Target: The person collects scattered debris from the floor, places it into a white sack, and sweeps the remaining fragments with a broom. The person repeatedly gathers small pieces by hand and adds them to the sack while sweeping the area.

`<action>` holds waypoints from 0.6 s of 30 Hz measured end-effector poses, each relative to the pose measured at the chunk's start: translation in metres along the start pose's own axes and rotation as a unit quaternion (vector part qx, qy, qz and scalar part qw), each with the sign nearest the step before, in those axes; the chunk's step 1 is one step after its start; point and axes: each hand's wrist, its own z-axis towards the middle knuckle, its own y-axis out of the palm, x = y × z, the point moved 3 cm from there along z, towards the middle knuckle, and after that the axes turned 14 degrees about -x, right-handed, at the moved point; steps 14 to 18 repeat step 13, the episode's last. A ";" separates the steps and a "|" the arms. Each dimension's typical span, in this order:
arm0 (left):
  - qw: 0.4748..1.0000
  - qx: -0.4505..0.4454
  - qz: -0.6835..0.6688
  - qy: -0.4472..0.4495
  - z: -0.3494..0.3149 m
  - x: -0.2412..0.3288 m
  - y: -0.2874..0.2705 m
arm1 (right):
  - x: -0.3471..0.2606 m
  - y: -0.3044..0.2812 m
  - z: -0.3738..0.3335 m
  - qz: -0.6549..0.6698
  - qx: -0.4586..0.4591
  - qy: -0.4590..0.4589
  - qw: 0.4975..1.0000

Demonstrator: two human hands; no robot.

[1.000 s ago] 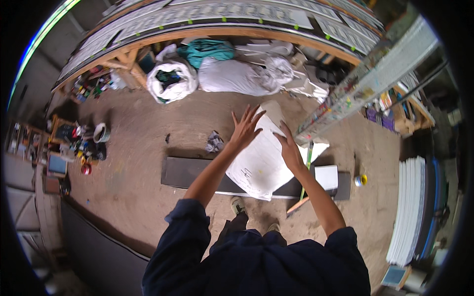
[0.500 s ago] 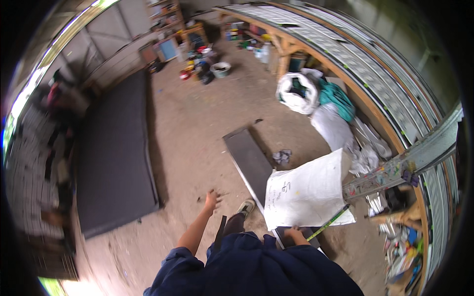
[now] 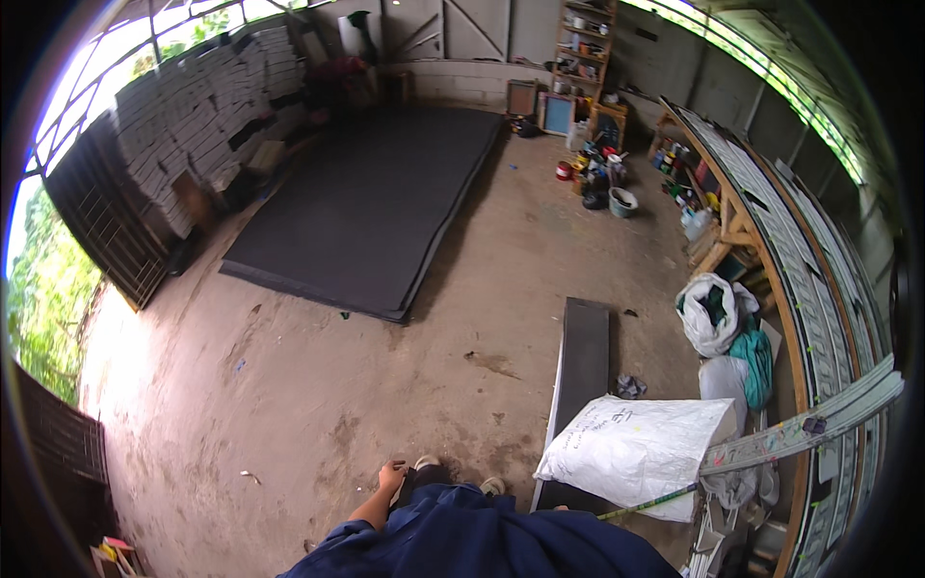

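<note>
My left hand (image 3: 392, 474) hangs beside my dark trouser leg, fingers loosely bent and apart, with nothing visible in it. Only a sliver of my right hand (image 3: 563, 508) shows past my navy shirt, at the near end of a long dark grey board (image 3: 584, 352); its fingers are hidden. A white woven sack (image 3: 631, 448) with handwriting on it lies across the board's near part. Along the sack's near edge runs a yellow-green tape measure (image 3: 650, 503); its near end passes out of sight by my right side.
Large black sheets (image 3: 361, 207) lie stacked on the floor ahead left. To the right a long wooden-framed rack (image 3: 771, 250) holds metal strips. White sacks (image 3: 711, 313) and a teal cloth (image 3: 753, 366) lie beside it. Paint cans and a bucket (image 3: 623, 202) stand far back.
My view has swung left and up, showing more floor and the doorway. My left hand has drawn back from reaching out to beside my leg. My right hand is now mostly hidden.
</note>
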 end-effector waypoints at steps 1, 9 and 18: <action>1.000 0.013 -0.013 -0.010 -0.009 -0.015 -0.012 | -0.021 -0.002 -0.008 -0.014 0.043 -0.003 0.999; 0.996 0.022 -0.083 0.033 -0.038 -0.092 -0.091 | -0.177 -0.115 -0.066 0.161 0.378 -0.097 0.907; 0.999 0.001 0.035 0.033 -0.075 -0.126 -0.161 | -0.268 -0.288 -0.310 0.276 0.627 -0.360 0.633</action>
